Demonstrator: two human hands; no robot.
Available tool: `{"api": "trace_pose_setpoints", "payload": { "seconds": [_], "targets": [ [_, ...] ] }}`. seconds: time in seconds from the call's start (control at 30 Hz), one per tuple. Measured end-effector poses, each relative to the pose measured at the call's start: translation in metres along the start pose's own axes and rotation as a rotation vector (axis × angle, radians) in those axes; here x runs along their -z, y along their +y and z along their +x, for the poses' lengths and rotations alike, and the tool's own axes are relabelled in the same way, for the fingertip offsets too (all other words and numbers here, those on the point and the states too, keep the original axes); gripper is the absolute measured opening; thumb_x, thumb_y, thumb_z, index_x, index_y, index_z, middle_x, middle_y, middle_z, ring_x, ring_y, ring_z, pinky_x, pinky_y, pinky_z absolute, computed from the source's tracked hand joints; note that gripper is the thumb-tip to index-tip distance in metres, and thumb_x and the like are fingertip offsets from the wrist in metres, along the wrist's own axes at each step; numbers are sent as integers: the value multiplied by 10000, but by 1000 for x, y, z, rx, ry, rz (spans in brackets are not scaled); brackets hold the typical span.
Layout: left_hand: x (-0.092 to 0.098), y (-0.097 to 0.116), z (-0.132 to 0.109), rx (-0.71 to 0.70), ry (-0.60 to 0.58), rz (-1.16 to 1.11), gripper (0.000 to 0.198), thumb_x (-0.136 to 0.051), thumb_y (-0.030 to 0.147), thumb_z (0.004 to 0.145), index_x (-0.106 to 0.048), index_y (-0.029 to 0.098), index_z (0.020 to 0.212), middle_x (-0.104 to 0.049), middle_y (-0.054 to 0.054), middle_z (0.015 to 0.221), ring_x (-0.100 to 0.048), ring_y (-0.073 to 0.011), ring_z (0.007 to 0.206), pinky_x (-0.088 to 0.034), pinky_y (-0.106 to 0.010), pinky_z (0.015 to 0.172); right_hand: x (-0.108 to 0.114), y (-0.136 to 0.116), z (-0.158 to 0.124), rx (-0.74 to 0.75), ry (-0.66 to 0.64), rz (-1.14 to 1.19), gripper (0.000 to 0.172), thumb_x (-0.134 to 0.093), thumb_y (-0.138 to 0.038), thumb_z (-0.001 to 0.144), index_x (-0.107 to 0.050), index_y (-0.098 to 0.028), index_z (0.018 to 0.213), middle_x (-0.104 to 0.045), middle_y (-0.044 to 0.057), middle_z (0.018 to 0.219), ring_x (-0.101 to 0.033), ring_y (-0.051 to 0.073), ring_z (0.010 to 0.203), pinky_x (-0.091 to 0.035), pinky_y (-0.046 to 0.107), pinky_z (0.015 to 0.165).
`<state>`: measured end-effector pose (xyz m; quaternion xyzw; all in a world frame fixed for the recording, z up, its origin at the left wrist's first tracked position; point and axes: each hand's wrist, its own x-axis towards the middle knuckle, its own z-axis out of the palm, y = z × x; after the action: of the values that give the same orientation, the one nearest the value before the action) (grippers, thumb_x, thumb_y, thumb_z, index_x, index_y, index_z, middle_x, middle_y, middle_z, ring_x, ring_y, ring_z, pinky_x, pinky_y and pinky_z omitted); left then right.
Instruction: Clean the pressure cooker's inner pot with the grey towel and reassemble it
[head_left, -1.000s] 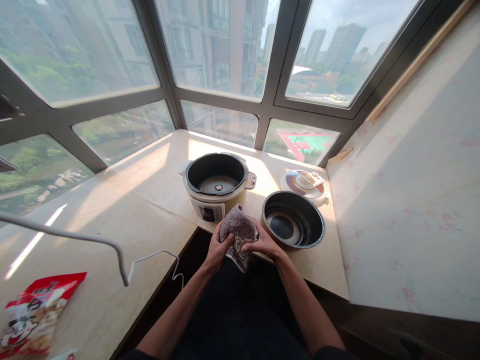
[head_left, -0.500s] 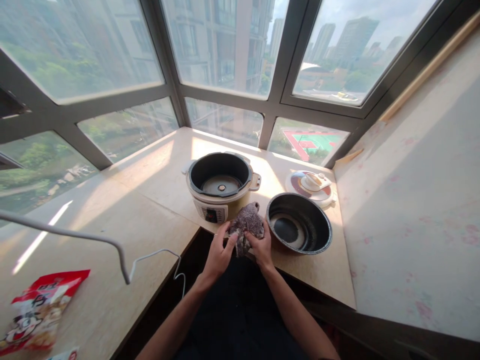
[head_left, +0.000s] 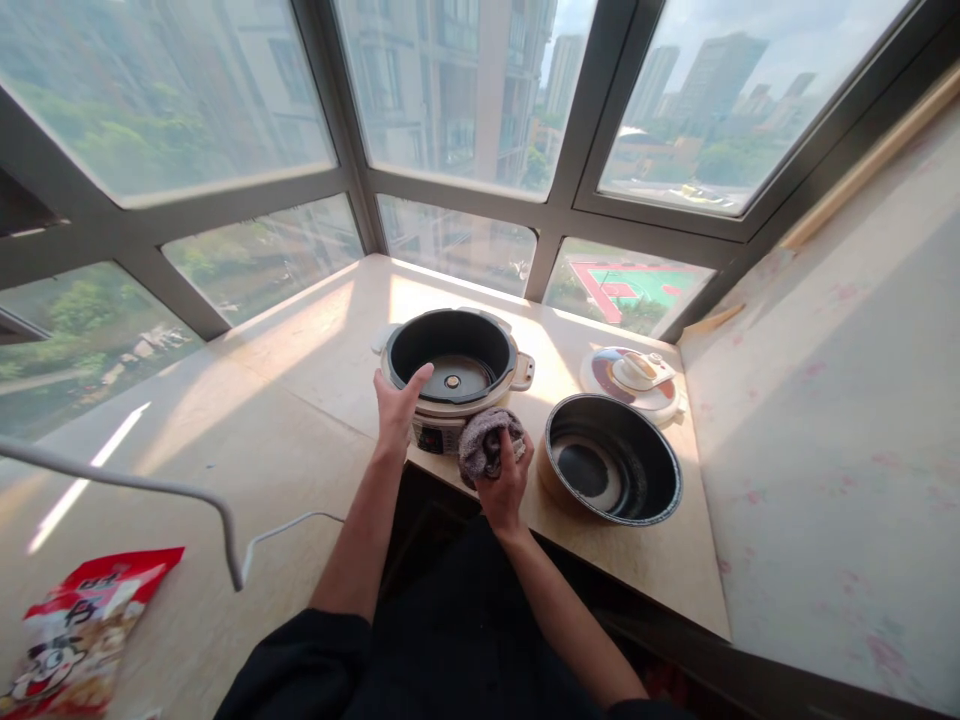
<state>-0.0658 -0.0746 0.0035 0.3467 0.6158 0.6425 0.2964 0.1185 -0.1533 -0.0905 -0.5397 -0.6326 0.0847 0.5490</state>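
Observation:
My right hand (head_left: 506, 480) is closed around a bunched grey-purple cloth (head_left: 484, 448), held just in front of the electric pressure cooker (head_left: 441, 412). The cooker has its lid off, and its dark inside shows a round heating plate (head_left: 466, 378) with a small knob in the centre. At the cooker's front left edge, my left hand (head_left: 396, 408) grips the rim, thumb over the top and fingers along the outer side. Its fingertips are partly hidden. To the right stands the black inner pot (head_left: 609, 508), with nothing seen in it.
The cooker's lid (head_left: 646, 372) lies behind the inner pot, near the papered wall (head_left: 810, 480). A red snack bag (head_left: 97, 620) lies at the lower left. A grey cable (head_left: 172, 478) crosses the left side. Windows enclose the ledge (head_left: 285, 400) at the back.
My left hand has let go of the cloth and moved up left to the cooker's rim. The cloth is now bunched in my right hand alone.

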Motion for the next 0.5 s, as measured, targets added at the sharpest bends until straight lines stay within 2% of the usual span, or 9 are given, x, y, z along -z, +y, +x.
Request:
{"api": "trace_pose_setpoints", "payload": {
  "seconds": [0.1, 0.23, 0.4, 0.5],
  "targets": [
    [-4, -10, 2, -72, 43, 56, 826, -800, 342, 715, -413, 178, 1427, -590, -131, 1289, -570, -308, 1248, -498, -484, 1056, -8, 18, 10, -175, 80, 14, 677, -670, -312, 789, -499, -183, 1431, -413, 200, 1426, -486, 363, 1320, -435, 534, 1083],
    [-2, -10, 3, -80, 58, 88, 656, -706, 240, 708, -506, 175, 1329, -621, -92, 1173, -602, -283, 1151, -526, -434, 985, -14, 29, 21, -357, 63, 36, 732, -667, -362, 771, -477, -166, 1450, -439, 196, 1404, -487, 341, 1307, -424, 483, 1091],
    [0, 5, 20, -68, 35, 66, 453, -658, 185, 636, -585, 188, 1082, -606, -30, 941, -594, -215, 879, -531, -341, 778, -18, 39, 33, -434, -20, 68, 781, -681, -344, 739, -463, -182, 1472, -471, 180, 1382, -491, 327, 1286, -423, 464, 1084],
    [3, 8, 35, -67, -26, 60, 429, -659, 188, 585, -583, 200, 1007, -582, -9, 876, -552, -197, 816, -497, -310, 707, -21, 51, 49, -463, -4, 79, 774, -675, -322, 713, -487, -200, 1453, -492, 164, 1397, -482, 324, 1290, -386, 486, 1111]
  ]
}}
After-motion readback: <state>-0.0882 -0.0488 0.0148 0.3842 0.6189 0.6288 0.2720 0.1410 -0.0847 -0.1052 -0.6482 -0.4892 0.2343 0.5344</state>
